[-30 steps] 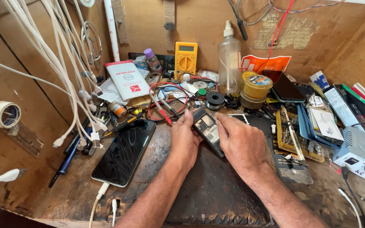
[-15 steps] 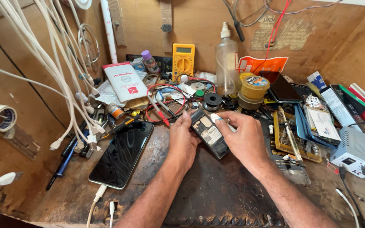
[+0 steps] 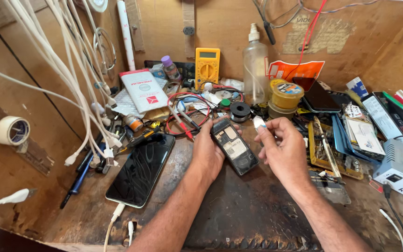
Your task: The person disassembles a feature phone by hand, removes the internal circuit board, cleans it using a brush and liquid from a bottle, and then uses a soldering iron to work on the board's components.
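Two hands work over the dark worktop (image 3: 239, 214): my left hand (image 3: 208, 151) has its grip closed on an opened small phone (image 3: 235, 147), tilted, while my right hand (image 3: 283, 149) pinches a small white piece (image 3: 259, 122) just above it. Nearby lies a black smartphone (image 3: 141, 169).

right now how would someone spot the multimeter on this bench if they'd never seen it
Start at the wooden back wall of the cluttered workbench and look along its foot, just left of the tall clear plastic bottle. The multimeter stands there, propped upright against the wall. It is the only bright yellow boxy device, with a small screen above a round dial.
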